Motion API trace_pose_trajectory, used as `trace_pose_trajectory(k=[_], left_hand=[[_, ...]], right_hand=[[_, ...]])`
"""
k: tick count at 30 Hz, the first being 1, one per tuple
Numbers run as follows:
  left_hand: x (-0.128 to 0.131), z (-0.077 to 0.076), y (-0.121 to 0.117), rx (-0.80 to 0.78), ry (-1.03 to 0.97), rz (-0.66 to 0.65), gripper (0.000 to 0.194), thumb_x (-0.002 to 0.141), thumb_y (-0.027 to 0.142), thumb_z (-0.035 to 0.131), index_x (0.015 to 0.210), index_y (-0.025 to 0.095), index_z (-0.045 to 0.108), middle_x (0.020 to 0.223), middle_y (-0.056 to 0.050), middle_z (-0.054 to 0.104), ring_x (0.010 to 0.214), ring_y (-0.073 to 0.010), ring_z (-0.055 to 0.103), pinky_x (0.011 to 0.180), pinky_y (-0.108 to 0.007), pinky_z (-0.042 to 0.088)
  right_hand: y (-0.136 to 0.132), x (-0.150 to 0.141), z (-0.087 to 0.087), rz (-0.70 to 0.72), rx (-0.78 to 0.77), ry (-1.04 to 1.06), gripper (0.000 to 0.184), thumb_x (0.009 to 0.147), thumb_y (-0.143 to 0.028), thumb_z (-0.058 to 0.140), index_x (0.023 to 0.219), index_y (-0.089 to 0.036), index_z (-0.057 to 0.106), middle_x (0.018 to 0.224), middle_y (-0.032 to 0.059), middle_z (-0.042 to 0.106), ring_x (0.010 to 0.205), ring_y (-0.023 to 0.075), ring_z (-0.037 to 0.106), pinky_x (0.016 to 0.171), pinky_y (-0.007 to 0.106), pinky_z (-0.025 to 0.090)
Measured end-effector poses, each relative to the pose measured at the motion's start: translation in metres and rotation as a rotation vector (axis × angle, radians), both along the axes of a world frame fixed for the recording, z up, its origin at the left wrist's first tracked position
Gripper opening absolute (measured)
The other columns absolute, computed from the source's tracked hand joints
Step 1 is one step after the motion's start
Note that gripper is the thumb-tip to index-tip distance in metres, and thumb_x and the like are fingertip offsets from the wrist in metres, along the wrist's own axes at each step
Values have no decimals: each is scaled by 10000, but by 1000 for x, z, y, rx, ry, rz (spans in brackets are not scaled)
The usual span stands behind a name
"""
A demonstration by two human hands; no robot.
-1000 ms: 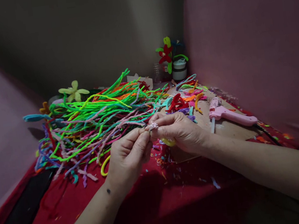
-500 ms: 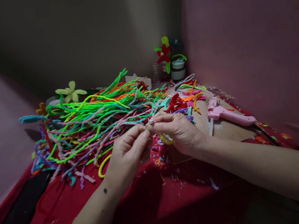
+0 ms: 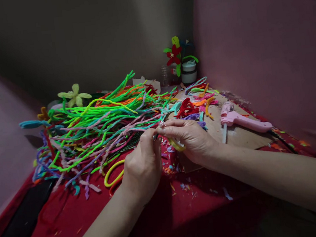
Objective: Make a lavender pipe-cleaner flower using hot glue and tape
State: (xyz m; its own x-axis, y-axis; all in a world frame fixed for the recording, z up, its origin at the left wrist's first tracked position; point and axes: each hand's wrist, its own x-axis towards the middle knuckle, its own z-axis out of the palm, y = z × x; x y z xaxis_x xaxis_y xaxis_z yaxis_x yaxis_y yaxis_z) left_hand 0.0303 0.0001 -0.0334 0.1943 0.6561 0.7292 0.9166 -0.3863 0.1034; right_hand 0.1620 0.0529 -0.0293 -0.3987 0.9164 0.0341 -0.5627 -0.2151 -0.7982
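My left hand (image 3: 142, 168) is closed, its thumb and fingers pinched together at the fingertips of my right hand (image 3: 192, 141). A small dark bit shows at the left fingertips, too small to name. My right hand is closed too, with a bent yellow pipe cleaner (image 3: 176, 144) curving out below its fingers. A tiny whitish tuft (image 3: 162, 125) sticks up at the right fingertips. Beside my left wrist lie a yellow loop (image 3: 107, 178) and a red loop, partly hidden by the hand.
Left of my hands spreads a big pile of coloured pipe cleaners (image 3: 102, 115). A pink glue gun (image 3: 244, 121) rests on a brown board (image 3: 235, 139) at right. Behind stand a lidded jar (image 3: 189, 74) and a red flower (image 3: 173, 55); a pale yellow flower (image 3: 75, 95) is at back left.
My left hand has turned over, so its back now faces me and its thumb is higher. My right hand stays nearly in place with the yellow pipe cleaner.
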Motion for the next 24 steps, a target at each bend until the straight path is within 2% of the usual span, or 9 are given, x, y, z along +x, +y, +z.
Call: trace_pose_trajectory(k=[3,7,10,14,17,20,24], left_hand=[[-2,-1,3,59,75,-11,228,847,146,505,1073,154,542,953,-91,683,772,-160,668,615,-213,449],[-1,5,1,-11,-30,-39,174,832,132,503,989,156,574,911,-66,687,740,-142,658,636,-206,458],[1,13,-3,-165,-228,-66,139,831,151,500,946,176,574,818,-14,661,620,-98,602,585,-191,443],[2,21,-6,-450,-670,-161,76,838,238,524,859,177,565,613,44,526,445,-51,424,442,-170,354],[5,25,-8,-570,-959,-253,99,821,274,565,839,177,553,564,64,461,418,-34,350,389,-147,285],[6,28,-9,-635,-1102,-304,107,807,274,592,838,178,558,566,60,475,430,-29,362,388,-129,285],[6,31,-10,-692,-1189,-340,92,797,252,611,835,176,576,543,59,495,419,-22,363,376,-111,279]], right_hand=[[0,-1,-1,-3,1,8,109,557,-172,772,640,-189,703,691,-21,657,642,92,564,688,261,434],[0,-2,-2,24,12,11,104,555,-172,774,621,-188,695,670,-29,653,627,86,567,667,248,432],[0,0,-1,58,42,-22,110,570,-197,774,650,-188,699,662,-28,649,620,90,569,650,254,427],[-1,5,3,73,150,-76,116,592,-231,771,684,-190,713,680,-22,646,632,95,558,649,263,420],[-1,7,5,52,223,-80,103,591,-205,766,684,-198,722,725,-18,643,692,103,562,704,273,420],[1,7,5,18,263,-74,70,595,-172,751,651,-202,723,732,-24,605,714,101,550,723,275,410],[4,7,2,8,303,-75,68,610,-156,736,635,-218,723,724,-31,574,718,96,528,735,277,402]])
